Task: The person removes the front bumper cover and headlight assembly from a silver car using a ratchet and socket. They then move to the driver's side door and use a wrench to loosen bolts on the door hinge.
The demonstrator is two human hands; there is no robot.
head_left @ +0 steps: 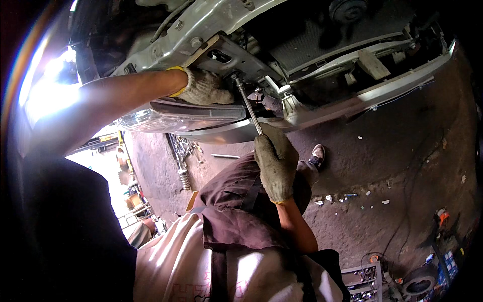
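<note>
The headlamp lies just below my left grip; this grip is partly curled beside the metal panel, and I cannot tell whether it has hold of anything; to its right, the long-handled wrench runs from the panel to my right grip, closed around the handle's near end; in my judgement, hold the head square, pull smoothly, and guard knuckles against the bumper, above and right of that grip.

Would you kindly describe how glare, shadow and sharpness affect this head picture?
Head view: glare washes over the left forearm toward the left edge; head view: deep shadow swallows much of the engine bay; head view: the metal tool looks fairly sharp.
</note>
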